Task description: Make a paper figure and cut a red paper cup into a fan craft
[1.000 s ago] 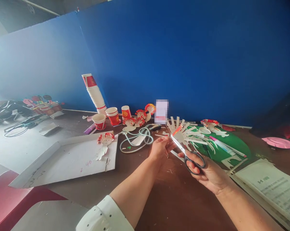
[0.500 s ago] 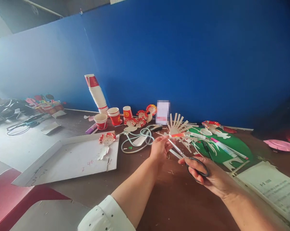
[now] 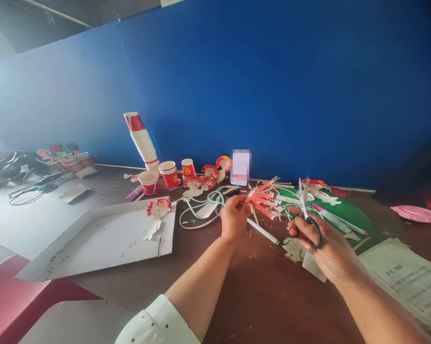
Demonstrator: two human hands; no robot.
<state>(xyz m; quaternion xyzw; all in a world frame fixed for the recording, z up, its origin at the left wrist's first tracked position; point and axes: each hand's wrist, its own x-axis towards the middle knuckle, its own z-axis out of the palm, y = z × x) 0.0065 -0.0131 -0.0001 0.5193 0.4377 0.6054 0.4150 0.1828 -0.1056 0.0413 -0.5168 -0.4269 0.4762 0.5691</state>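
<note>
My left hand (image 3: 234,219) is closed on a paper cup cut into strips (image 3: 262,197), its red printed side now showing and the strips fanning out to the right. A pair of scissors (image 3: 303,201) with black handles is in my right hand (image 3: 326,241), blades pointing up and slightly apart. Some space separates the blades from the strips. On the table between my hands lies a white marker with a green end (image 3: 263,232). A cut paper piece (image 3: 294,250) rests just left of my right hand.
Red and white paper cups (image 3: 169,175) and a leaning cup stack (image 3: 143,143) stand at the back. A shallow white box lid (image 3: 100,239) holds a paper figure (image 3: 158,208). Further right are a green round sheet (image 3: 358,215), printed paper (image 3: 404,272) and a pink plate (image 3: 415,213). A pale cable (image 3: 186,224) coils centrally.
The cut cup has turned in my left hand, from its white side to its red side. My right hand has drawn the scissors away to the right and tipped them upward.
</note>
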